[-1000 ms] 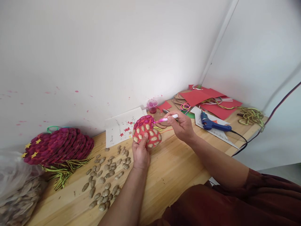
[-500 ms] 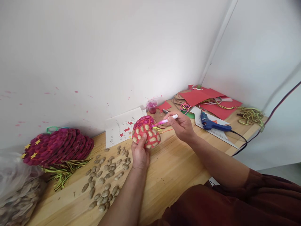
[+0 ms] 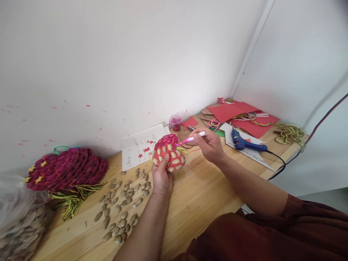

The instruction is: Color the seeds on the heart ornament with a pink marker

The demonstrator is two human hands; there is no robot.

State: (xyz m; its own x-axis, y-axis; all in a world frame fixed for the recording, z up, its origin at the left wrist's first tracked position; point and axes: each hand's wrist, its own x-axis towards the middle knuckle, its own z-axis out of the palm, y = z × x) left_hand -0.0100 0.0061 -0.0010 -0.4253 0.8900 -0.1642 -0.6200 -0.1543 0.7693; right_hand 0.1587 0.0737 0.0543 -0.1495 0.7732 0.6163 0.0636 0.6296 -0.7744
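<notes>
Presently, the red disc (image 3: 176,155) is held above the tabletop (image 3: 201,203), its upper peanuts magenta, its lower ones bare. My left hand (image 3: 162,178) is curled around its lower edge, thumb across the face; my right hand (image 3: 212,146) pinches a paintbrush (image 3: 199,134), bristles at the disc's right side. In my judgement, sound work calls for a steady left grip, thumb clear of wet paint, and light strokes into the gaps. The paint cup (image 3: 176,125) stands behind, handy for reloading. Loose peanuts (image 3: 124,214) lie to the left; a glue gun (image 3: 250,146) rests well apart, right.
</notes>
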